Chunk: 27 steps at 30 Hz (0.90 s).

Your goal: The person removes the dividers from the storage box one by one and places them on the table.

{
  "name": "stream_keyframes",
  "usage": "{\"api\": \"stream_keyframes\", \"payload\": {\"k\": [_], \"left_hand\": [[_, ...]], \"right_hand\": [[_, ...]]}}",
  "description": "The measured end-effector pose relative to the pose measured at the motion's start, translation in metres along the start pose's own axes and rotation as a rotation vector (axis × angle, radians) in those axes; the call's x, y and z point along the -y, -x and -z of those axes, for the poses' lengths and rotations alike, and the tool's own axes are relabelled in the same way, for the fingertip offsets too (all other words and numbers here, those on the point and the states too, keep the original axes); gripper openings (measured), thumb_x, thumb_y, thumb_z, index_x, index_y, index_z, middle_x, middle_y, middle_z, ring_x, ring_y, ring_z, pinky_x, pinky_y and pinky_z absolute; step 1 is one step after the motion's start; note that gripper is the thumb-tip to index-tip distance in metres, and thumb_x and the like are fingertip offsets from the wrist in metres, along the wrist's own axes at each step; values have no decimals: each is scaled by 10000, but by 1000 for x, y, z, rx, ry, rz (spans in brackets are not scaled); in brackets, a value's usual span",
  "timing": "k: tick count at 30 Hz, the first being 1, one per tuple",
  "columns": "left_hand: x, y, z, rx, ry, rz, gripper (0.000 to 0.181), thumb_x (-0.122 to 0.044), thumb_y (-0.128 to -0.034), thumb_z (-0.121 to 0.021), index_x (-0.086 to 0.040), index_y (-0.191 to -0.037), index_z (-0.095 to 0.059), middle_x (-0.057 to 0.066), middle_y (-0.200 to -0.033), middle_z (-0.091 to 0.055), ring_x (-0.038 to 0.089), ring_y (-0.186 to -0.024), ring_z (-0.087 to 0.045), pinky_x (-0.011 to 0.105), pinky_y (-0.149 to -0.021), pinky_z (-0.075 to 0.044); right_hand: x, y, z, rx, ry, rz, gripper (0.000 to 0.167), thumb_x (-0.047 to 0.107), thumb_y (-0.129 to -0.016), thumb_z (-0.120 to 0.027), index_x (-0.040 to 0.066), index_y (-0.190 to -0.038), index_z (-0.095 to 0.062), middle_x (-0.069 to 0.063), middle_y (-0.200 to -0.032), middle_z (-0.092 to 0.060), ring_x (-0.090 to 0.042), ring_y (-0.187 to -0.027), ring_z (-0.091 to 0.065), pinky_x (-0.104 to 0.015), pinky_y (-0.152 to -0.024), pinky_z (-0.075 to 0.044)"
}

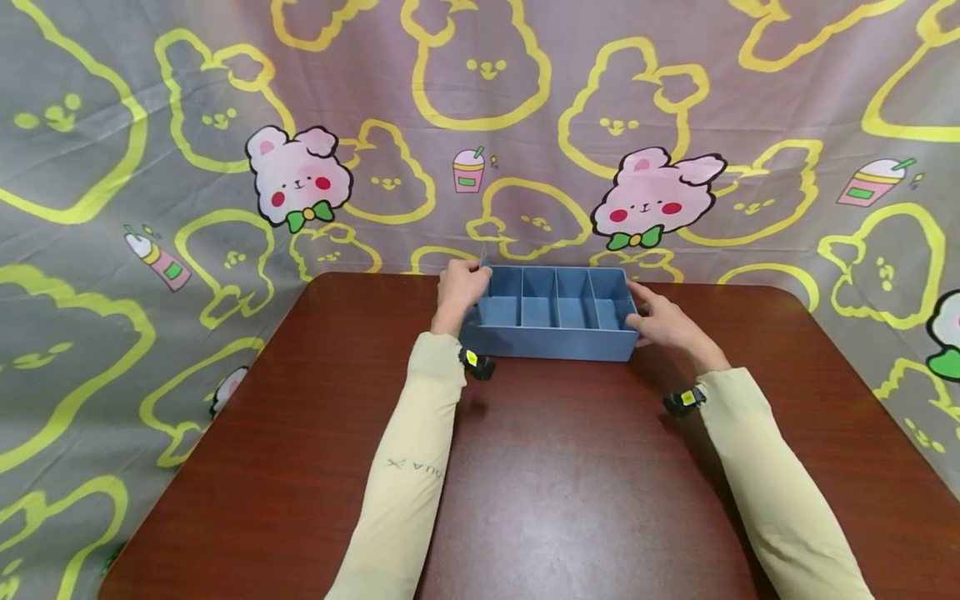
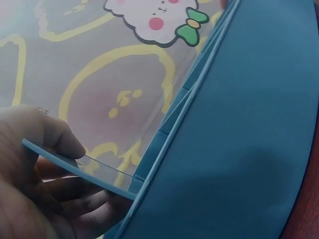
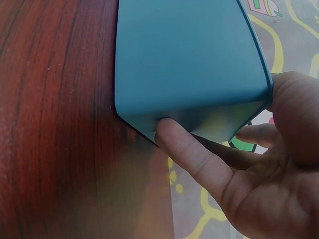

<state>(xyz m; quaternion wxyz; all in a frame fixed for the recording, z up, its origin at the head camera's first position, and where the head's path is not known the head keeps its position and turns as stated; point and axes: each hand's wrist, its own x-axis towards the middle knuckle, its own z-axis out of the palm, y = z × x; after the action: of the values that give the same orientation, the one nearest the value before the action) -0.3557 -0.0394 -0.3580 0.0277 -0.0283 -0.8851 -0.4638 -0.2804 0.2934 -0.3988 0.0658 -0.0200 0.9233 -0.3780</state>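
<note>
A blue-grey divided storage box [image 1: 551, 344] sits toward the back of the table, its open top showing several compartments. At its left end, my left hand [image 1: 462, 287] pinches a thin blue divider [image 2: 79, 172] between thumb and fingers. The divider stands up above the box's rim in the left wrist view, its lower edge meeting the inside of the box. My right hand [image 1: 663, 321] grips the right end of the box, with fingers against the end wall and at the rim. In the right wrist view a fingertip [image 3: 169, 130] presses the end wall.
The dark reddish-brown wooden table [image 1: 570, 467] has rounded far corners. Behind it and along both sides hangs a grey-pink curtain [image 1: 525, 150] with yellow bear outlines and rabbit faces. A small black camera is strapped to each wrist.
</note>
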Motion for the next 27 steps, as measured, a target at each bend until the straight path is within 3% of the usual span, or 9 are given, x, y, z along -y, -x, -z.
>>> {"api": "stream_keyframes", "payload": {"k": [4, 10, 14, 18, 21, 24, 27], "left_hand": [[0, 2, 1, -9, 9, -14, 321, -282, -977, -510, -112, -708, -545, 2, -568, -388, 185, -525, -396, 318, -532, -316], [-3, 4, -2, -42, -6, -44, 254, -281, -967, -505, -142, -856, -685, -9, -611, -472, 182, -543, -407, 317, -540, -303], [-4, 6, -5, -58, -31, -72, 272, -271, -964, -491, -112, -882, -695, 49, -652, -531, 191, -549, -395, 320, -557, -288], [-6, 9, -6, -65, -43, -89, 317, -275, -960, -507, -171, -1159, -732, 69, -979, -711, 211, -662, -530, 327, -636, -374], [-8, 9, -6, -46, -49, -99, 403, -284, -956, -526, -222, -1343, -623, 58, -1211, -697, 236, -768, -604, 355, -702, -429], [-11, 8, -7, -19, -69, -109, 416, -285, -952, -540, -207, -1355, -611, 66, -1178, -710, 231, -712, -577, 361, -674, -421], [-13, 6, -7, 10, -106, -115, 411, -289, -958, -547, -209, -1358, -607, 91, -1026, -729, 193, -579, -470, 331, -607, -379]], "right_hand": [[1, 0, 1, -1, -5, 7, 735, 119, -957, -486, 114, -1587, -107, -360, -1368, -447, -314, -902, -701, -448, -765, -588], [1, -1, 2, -2, -4, 21, 734, 115, -954, -481, 112, -1586, -109, -358, -1352, -464, -259, -817, -712, -444, -759, -589], [0, -2, 1, 1, -12, 22, 729, 114, -958, -479, 104, -1585, -107, -363, -1326, -470, -268, -822, -710, -435, -745, -592], [-1, -3, 1, -6, -12, 26, 722, 112, -957, -477, 104, -1584, -120, -360, -1321, -475, -261, -803, -714, -427, -733, -595], [-1, -4, 1, -5, -14, 23, 721, 108, -956, -473, 100, -1583, -118, -366, -1324, -473, -253, -786, -717, -435, -737, -593], [-1, -4, 1, -2, -16, 15, 724, 112, -956, -473, 101, -1584, -113, -366, -1332, -468, -250, -786, -715, -438, -741, -593], [-2, -4, 1, -2, -12, 8, 725, 117, -957, -477, 103, -1584, -113, -360, -1334, -462, -249, -797, -710, -439, -747, -592]]}}
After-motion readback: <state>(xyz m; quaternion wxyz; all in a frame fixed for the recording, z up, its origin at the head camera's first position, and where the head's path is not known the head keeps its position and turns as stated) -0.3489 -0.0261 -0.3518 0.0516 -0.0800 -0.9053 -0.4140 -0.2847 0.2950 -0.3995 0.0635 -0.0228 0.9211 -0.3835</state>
